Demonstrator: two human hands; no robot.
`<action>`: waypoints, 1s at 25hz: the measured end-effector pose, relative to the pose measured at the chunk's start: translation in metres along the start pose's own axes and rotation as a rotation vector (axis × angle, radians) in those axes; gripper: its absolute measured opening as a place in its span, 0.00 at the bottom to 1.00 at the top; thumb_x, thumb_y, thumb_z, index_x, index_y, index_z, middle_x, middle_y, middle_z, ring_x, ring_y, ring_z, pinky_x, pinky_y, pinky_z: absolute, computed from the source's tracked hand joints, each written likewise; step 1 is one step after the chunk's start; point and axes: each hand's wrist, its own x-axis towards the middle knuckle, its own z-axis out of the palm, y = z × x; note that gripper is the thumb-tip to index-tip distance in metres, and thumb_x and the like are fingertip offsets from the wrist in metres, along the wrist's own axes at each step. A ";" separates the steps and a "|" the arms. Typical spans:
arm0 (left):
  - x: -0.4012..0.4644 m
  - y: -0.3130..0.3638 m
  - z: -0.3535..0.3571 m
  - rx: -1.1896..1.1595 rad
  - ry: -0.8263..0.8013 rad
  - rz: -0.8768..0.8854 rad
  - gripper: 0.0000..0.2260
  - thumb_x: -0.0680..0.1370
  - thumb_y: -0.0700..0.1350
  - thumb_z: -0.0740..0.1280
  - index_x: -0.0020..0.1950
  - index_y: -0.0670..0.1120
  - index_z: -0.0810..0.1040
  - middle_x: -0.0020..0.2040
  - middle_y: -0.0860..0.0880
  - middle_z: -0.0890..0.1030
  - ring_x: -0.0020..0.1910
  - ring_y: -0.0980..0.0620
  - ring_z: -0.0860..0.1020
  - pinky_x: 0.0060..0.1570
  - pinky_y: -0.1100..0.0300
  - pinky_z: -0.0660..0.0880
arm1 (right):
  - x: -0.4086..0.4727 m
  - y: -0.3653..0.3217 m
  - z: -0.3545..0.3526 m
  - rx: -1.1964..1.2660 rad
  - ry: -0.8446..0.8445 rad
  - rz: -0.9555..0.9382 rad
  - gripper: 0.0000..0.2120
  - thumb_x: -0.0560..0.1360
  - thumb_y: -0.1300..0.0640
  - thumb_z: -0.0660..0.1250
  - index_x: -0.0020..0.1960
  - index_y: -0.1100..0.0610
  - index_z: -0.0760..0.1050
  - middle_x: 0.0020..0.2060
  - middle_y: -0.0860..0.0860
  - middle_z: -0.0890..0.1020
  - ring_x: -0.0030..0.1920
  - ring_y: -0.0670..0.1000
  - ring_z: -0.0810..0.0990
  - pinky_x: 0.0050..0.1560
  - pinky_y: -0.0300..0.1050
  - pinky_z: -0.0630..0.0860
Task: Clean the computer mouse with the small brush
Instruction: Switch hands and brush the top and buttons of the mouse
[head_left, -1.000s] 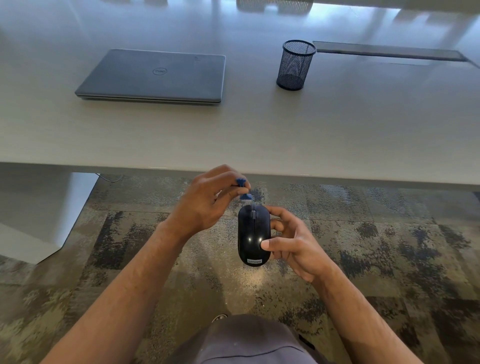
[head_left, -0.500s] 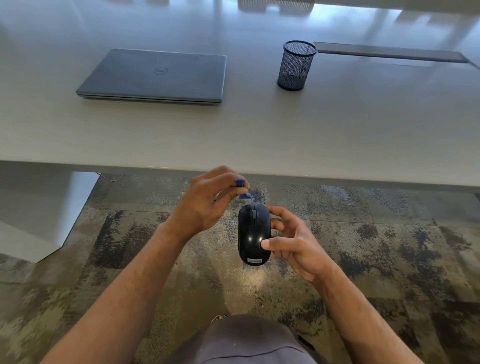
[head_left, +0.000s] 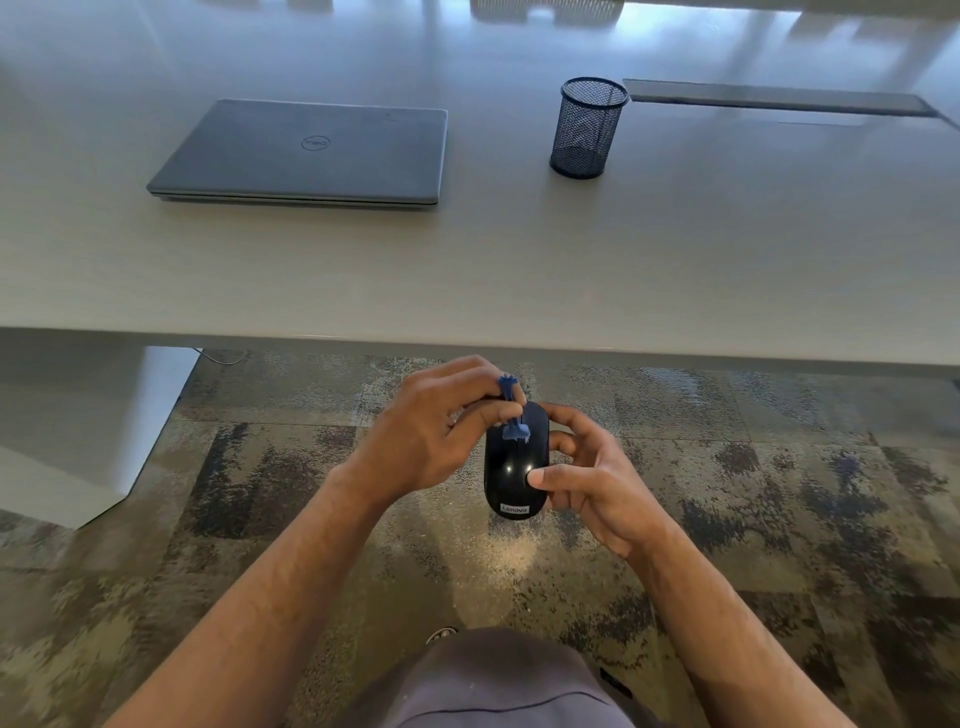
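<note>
Above the carpet (head_left: 260, 519) — brush (head_left: 514, 415) in left hand's (head_left: 431, 441) pinch, mouse (head_left: 515, 462) in right hand's (head_left: 587, 478).

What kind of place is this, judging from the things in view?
Probably an office or meeting room: a long pale table holds a closed laptop and a mesh pen cup, and patterned carpet tiles cover the floor.

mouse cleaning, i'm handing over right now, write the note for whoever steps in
Left hand pinches the small blue brush, bristles on the front top of the mouse.
Right hand grips the mouse, held in the air below the table edge, thumb on top.
Done: brushing has started at the front.
Left: the rest of the top, sides and underside; how clean it is cannot be told.
</note>
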 end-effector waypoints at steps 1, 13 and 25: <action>0.000 0.000 -0.001 0.004 -0.011 -0.006 0.05 0.79 0.41 0.68 0.52 0.40 0.82 0.47 0.50 0.82 0.46 0.53 0.82 0.47 0.50 0.81 | 0.000 0.001 -0.001 -0.004 0.003 0.006 0.33 0.63 0.70 0.74 0.66 0.56 0.74 0.49 0.58 0.82 0.42 0.56 0.84 0.34 0.46 0.80; 0.000 -0.009 0.010 -0.094 0.116 -0.087 0.05 0.79 0.44 0.68 0.54 0.50 0.81 0.50 0.57 0.82 0.47 0.54 0.83 0.47 0.55 0.82 | -0.001 0.001 0.001 -0.036 0.017 -0.010 0.33 0.63 0.69 0.75 0.66 0.54 0.75 0.48 0.57 0.83 0.39 0.54 0.84 0.31 0.43 0.77; 0.000 -0.012 0.008 -0.069 0.192 -0.144 0.06 0.79 0.49 0.67 0.54 0.53 0.80 0.48 0.58 0.82 0.45 0.56 0.83 0.46 0.54 0.83 | 0.003 0.001 0.005 -0.042 0.027 0.002 0.32 0.63 0.69 0.74 0.66 0.55 0.75 0.49 0.57 0.82 0.40 0.55 0.83 0.32 0.45 0.76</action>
